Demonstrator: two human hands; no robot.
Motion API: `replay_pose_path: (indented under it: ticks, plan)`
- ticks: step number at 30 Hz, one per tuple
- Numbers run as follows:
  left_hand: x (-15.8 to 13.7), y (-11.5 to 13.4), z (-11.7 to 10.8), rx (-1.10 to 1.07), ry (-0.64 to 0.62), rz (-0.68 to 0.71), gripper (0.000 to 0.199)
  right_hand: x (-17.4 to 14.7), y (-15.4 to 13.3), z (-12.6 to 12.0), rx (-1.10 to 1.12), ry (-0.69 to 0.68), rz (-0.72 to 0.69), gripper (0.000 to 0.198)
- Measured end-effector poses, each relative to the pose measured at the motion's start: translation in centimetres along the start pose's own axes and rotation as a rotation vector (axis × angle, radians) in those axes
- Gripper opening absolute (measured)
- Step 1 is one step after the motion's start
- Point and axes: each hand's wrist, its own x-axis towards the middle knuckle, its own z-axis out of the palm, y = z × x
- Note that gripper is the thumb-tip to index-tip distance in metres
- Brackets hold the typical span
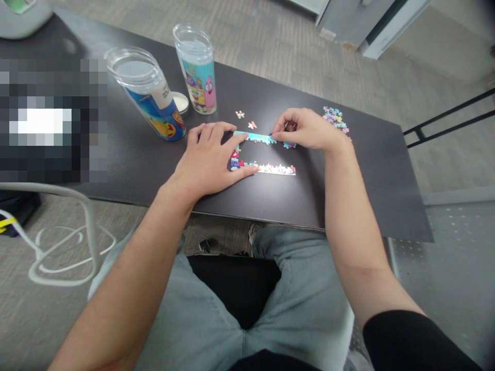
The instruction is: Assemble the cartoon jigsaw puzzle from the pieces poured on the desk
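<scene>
A partly joined jigsaw border (276, 169) lies on the dark table, with a top strip, a left side and a bottom strip. My left hand (209, 157) rests spread over its left side, fingers on the top strip and thumb on the bottom strip. At the right end of the top strip, my right hand (299, 129) pinches thumb and forefinger together. What sits between those fingertips is too small to make out. Just below the right hand lie a few loose blue puzzle pieces (290, 145), partly covered by it.
Two loose pieces, one of them a reddish puzzle piece (252, 124), lie above the border. A heap of puzzle pieces (335, 117) is at the right. Two clear-topped cartoon tubs, a blue tub (154, 103) and a teal tub (199, 77), stand left, by a round lid (180, 102).
</scene>
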Motion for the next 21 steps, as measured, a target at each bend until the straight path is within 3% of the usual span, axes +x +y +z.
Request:
replay_pose_path:
  ticks: [8,15,21]
  plan:
    - [0.0,0.0,0.0,0.000,-0.008,-0.006,0.083,0.4,0.7,0.4,-0.020,0.037,-0.008,0.033]
    - [0.1,0.0,-0.1,0.004,-0.008,-0.012,0.081,0.2,2.0,-1.3,-0.059,0.308,0.074,0.022]
    - [0.1,0.2,-0.4,0.027,-0.013,-0.016,0.080,-0.8,1.7,-1.9,-0.113,0.194,0.099,0.029]
